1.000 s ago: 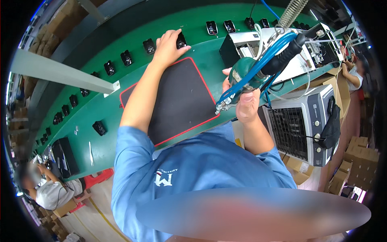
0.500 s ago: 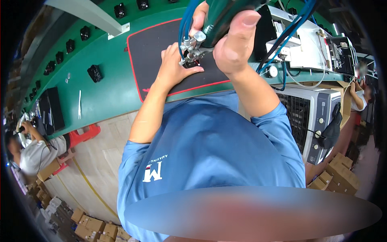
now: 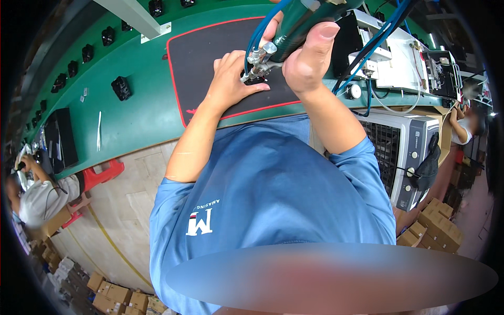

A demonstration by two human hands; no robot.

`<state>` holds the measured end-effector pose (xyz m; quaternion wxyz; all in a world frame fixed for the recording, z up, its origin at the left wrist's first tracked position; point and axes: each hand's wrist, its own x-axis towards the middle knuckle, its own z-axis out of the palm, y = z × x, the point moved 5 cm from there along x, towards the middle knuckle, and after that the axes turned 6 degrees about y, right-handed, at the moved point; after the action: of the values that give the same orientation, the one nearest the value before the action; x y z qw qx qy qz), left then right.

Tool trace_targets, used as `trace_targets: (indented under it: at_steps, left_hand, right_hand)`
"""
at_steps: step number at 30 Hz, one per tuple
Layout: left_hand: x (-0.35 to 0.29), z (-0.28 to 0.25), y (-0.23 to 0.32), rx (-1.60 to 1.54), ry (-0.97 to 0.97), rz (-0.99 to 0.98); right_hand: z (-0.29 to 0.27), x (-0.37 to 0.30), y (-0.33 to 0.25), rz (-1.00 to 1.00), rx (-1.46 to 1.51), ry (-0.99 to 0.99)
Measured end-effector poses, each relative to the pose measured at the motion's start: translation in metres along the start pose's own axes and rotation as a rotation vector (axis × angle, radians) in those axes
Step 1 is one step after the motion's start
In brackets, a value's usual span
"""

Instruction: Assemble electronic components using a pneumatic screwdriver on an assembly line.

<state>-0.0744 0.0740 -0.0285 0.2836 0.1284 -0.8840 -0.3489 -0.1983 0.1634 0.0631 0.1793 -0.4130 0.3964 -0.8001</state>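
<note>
My right hand (image 3: 307,60) is wrapped round a thick green hand-held power screwdriver (image 3: 292,32), its thumb along the near side. A metal nozzle assembly (image 3: 262,53) with blue hoses (image 3: 258,32) sits at the tool's lower end. Under that tip, on a black mat with a red border (image 3: 202,47), lies a small black part (image 3: 256,81), mostly hidden by the nozzle and fingers. My left hand (image 3: 229,79) holds this part from the left, thumb on its near side and fingers on its far side.
Black housings (image 3: 121,88) stand on the green bench (image 3: 142,118), several more along its far strip. A white metal post (image 3: 131,18) rises at the back left. White equipment (image 3: 399,68) with cables stands right, above an air cooler (image 3: 404,152). Other people sit at both sides.
Both hands and the screwdriver have shifted slightly right in the view, while the bench items on the left have shifted a little up and left. My grips look the same.
</note>
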Motion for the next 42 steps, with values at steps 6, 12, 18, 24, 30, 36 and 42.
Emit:
trace_targets:
  at_steps: [6,12,18,24,30,36,42]
  left_hand:
    - [0.002,-0.003,0.003,0.001,0.021,-0.005]
    - [0.002,-0.002,0.001,-0.024,0.04,-0.003]
    - [0.005,0.002,-0.001,-0.11,-0.072,-0.103]
    - [0.0,-0.002,-0.001,0.008,0.047,0.08]
    - [-0.004,-0.004,0.001,0.051,0.057,0.076]
    - [0.001,-0.002,0.003,-0.023,0.018,0.083]
    - [0.001,-0.002,-0.001,-0.05,0.014,0.034]
  right_hand:
    - [-0.02,-0.014,0.014,-0.046,-0.048,0.173]
    - [-0.026,-0.029,0.034,-0.092,-0.096,0.341]
    - [-0.073,-0.067,0.075,-0.19,-0.459,0.398]
    - [0.039,0.031,-0.042,0.227,0.28,0.15]
    - [0.062,0.044,-0.067,0.107,0.284,0.104]
    - [0.037,0.018,-0.017,0.143,0.117,0.222]
    - [0.039,0.014,-0.006,0.067,0.093,0.089]
